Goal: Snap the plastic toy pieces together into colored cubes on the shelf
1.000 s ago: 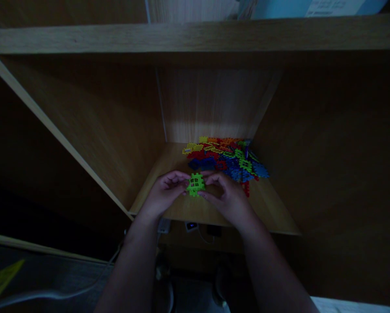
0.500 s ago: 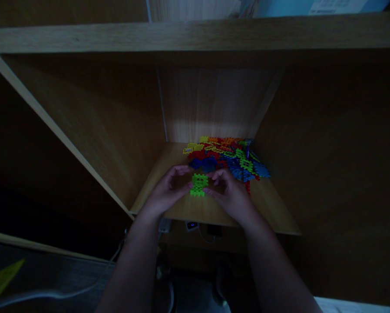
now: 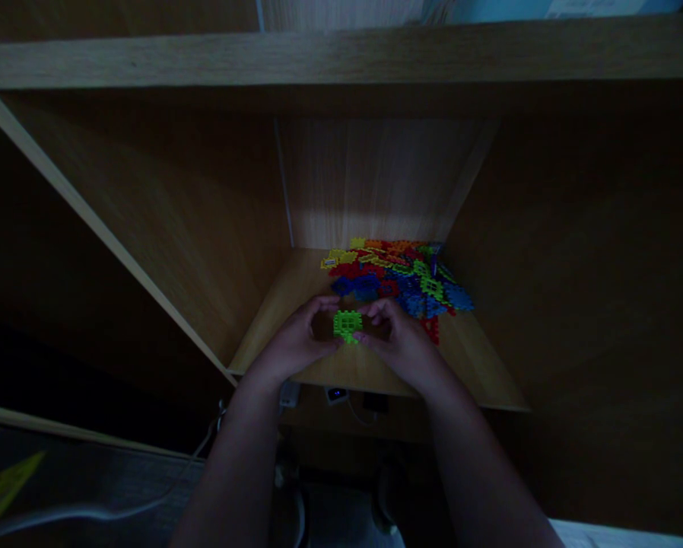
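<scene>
Between my two hands is a bright green assembly of toothed plastic building tiles, with a windowed square face turned up toward me. My left hand grips its left side, thumb at the lower corner and fingers curled at the upper edge. On the opposite side my right hand pinches it, thumb near the bottom and fingers bent above. Just behind lies a loose pile of flat interlocking tiles in several colours; blue tiles are closest. A red tile rests beside my right wrist.
The wooden shelf board sits inside a cabinet with side walls and an upper shelf edge. Below the front edge are a small device with a lit display and cables. A white cable runs at lower left.
The green assembly has turned so its windowed face shows more squarely and its lower part shows less. My left thumb and fingers have shifted slightly down and to the right.
</scene>
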The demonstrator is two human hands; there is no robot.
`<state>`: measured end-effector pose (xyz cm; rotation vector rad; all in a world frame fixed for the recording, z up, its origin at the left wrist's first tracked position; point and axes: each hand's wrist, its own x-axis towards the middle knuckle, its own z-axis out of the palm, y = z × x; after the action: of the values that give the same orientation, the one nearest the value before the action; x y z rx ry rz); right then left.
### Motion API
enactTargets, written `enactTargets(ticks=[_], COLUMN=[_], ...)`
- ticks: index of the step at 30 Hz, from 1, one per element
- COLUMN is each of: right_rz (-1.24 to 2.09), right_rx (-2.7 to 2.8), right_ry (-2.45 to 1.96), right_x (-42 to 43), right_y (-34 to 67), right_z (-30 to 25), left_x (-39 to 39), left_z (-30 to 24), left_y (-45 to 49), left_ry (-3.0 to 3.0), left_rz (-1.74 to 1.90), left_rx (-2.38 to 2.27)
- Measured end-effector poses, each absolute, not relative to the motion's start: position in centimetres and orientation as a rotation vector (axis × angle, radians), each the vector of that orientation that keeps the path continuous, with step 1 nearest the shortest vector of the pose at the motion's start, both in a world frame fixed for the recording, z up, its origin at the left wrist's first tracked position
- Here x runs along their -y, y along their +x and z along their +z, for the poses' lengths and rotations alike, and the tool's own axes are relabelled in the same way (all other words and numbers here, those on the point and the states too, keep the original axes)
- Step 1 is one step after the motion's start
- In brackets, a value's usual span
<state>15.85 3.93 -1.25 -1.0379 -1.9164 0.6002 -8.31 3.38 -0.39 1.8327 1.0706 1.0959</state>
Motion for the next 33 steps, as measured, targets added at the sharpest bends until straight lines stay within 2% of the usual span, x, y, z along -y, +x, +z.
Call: enactTargets(ticks=[33], right_rz=[0.667], right_rx=[1.946], right_ry=[-1.061], right_x=[-3.64], right_y=[15.81], right_z=[-0.78], left_x=[-3.44], left_z=[-0.59], left_y=[-8.25], left_ry=[1.815], left_rz=[1.113], left_rx=[-1.064])
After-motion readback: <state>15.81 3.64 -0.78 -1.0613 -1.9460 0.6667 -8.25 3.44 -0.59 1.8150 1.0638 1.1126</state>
